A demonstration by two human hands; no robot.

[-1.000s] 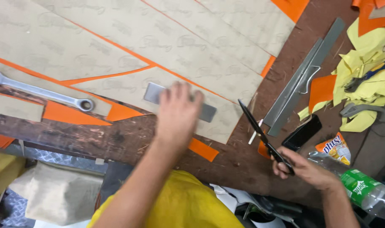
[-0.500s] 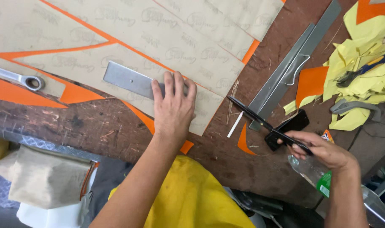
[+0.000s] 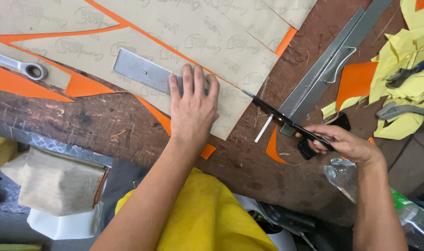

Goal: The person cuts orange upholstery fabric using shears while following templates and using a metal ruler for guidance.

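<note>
A worn, scratched brown wooden workbench (image 3: 95,123) carried everything. Tan paper sheets (image 3: 207,46) lay across its far side, over orange material (image 3: 84,86) showing at their edges. A flat metal bar (image 3: 142,69) rested on the paper. A wrench (image 3: 23,67) lay at the left. A long metal ruler with a handle (image 3: 330,65) sat at the right, near yellow scraps (image 3: 407,79) and an orange offcut (image 3: 272,148).

The left hand (image 3: 192,110) covered the near end of the flat metal bar (image 3: 142,72). The right hand (image 3: 343,143) hid the scissors' (image 3: 286,121) handles. The spanner (image 3: 16,64) ran off the left edge. The print on the tan sheets (image 3: 207,42) was too blurred to tell.
</note>
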